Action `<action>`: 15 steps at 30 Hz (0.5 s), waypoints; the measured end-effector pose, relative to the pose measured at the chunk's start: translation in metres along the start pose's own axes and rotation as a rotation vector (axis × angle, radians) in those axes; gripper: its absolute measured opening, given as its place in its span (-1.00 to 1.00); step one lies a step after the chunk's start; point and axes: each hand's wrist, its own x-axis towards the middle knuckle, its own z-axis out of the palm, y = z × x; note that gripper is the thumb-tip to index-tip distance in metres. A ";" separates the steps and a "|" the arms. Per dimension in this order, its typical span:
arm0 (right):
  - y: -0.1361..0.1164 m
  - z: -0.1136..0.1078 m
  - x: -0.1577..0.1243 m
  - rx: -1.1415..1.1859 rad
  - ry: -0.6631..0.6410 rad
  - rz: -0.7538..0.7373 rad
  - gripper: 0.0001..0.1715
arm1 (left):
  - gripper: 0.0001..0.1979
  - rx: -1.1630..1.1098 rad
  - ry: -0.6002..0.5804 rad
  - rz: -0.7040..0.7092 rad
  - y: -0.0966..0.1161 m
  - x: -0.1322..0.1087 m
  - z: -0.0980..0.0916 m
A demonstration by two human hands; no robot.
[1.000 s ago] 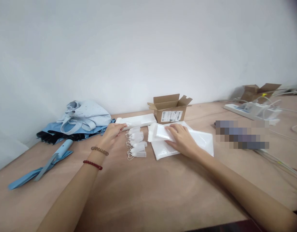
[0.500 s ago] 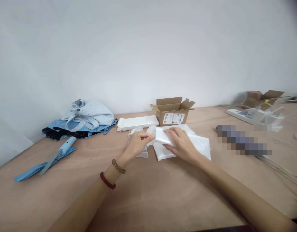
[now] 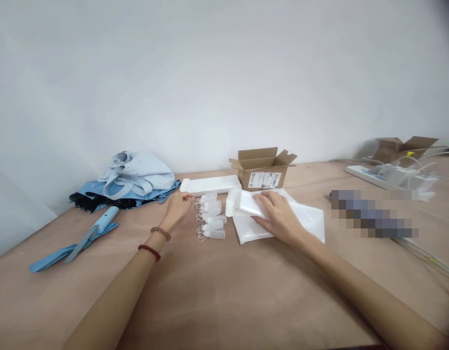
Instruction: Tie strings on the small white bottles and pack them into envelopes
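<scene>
Risks first. The small white bottles (image 3: 211, 217) lie on their sides in a tight row on the tabletop (image 3: 224, 291), touching one another, each w/ a thin loop at the cap end. If my left hand (image 3: 177, 210) drags one loop, it'll prob. snag the neighbour and pull the row crooked, or roll a bottle toward the pouches. The pouches look slick. The top pouch (image 3: 246, 204) sits askew on the stack of white pouches (image 3: 312, 218), hanging over its far-left corner. Any sideways push from my right hand (image 3: 278, 217) could fan the stack out or slide the top one onto the bottles just beside it. The cardboard box (image 3: 262, 167) and long white pack (image 3: 211, 184) are close behind, so there's little room to reach w/o a knuckle bump.

Hands. Left: fingers half-curled, thumb and forefinger tips close together at the far end of the row, btwn the long white pack and the first bottle's loop. Can't tell if the loop is pinched or just next to my fingertips; too small to see. Right: spread flat, palm down, fingers a bit apart, resting on the top pouch and pinning it to the stack, nothing gripped. The blue umbrella (image 3: 96, 228) lies well apart on my left.
</scene>
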 end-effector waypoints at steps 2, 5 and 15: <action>0.000 0.000 0.000 -0.003 0.000 -0.014 -0.50 | -0.72 0.006 -0.034 0.008 -0.007 0.002 0.003; 0.000 0.000 0.000 -0.012 -0.002 -0.015 -0.52 | -0.72 0.003 -0.085 0.019 -0.013 0.004 0.006; -0.001 0.000 0.000 -0.014 -0.034 0.000 -0.51 | -0.72 -0.054 -0.141 0.129 -0.016 0.011 0.007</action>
